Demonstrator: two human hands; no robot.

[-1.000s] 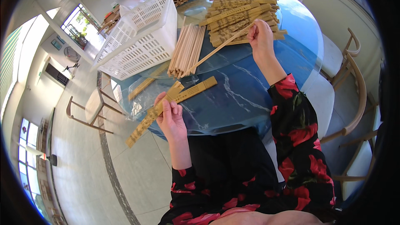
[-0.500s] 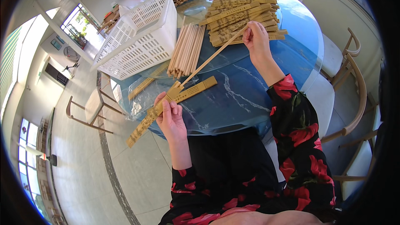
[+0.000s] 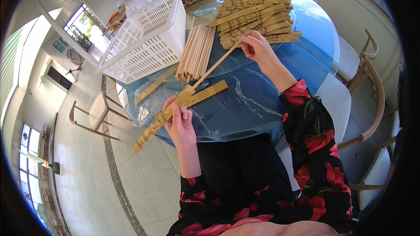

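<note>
Over a blue round counter (image 3: 258, 89), the left hand (image 3: 179, 126) is pinching a gold printed sleeve (image 3: 151, 134) between its fingers. The right hand (image 3: 257, 49) is gripping the upper end of slim wooden chopsticks (image 3: 217, 64), their lower tips meeting the sleeve's upper end. Bare sticks (image 3: 195, 53) are lying between a white basket (image 3: 151, 54) and heaped gold sleeves (image 3: 256, 15).

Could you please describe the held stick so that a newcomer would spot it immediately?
On the blue table, pale sticks lie bundled beside a white basket. To their right, the right hand holds this stick: the only one in hand.
</note>
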